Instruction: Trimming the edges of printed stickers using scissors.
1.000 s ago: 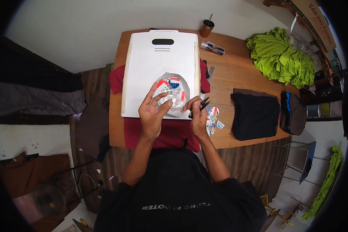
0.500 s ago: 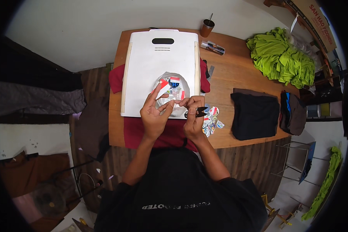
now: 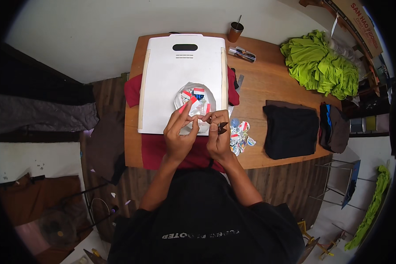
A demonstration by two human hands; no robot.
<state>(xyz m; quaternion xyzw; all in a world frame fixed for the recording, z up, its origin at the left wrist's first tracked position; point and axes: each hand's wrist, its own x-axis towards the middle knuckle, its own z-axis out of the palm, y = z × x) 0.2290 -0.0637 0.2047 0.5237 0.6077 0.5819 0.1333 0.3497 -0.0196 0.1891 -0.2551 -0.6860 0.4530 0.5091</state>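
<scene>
Looks like a small garment workshop. Shows textiles on nearly every side: a big heap of bright green fabric point(image 3: 319, 66) toward the far right of a wooden table point(image 3: 262, 86), folded dark garments point(image 3: 290, 132) nearer on the right, and deep red cloth point(image 3: 160, 152) under a white board point(image 3: 185, 70). Has grey cloth point(image 3: 39, 116) draped at left and a green length point(image 3: 369, 211) at near right. Includes hand tools too: dark snips point(image 3: 223, 128) in the right hand point(image 3: 218, 141), and apparently a grey ruler point(image 3: 240, 81).
</scene>
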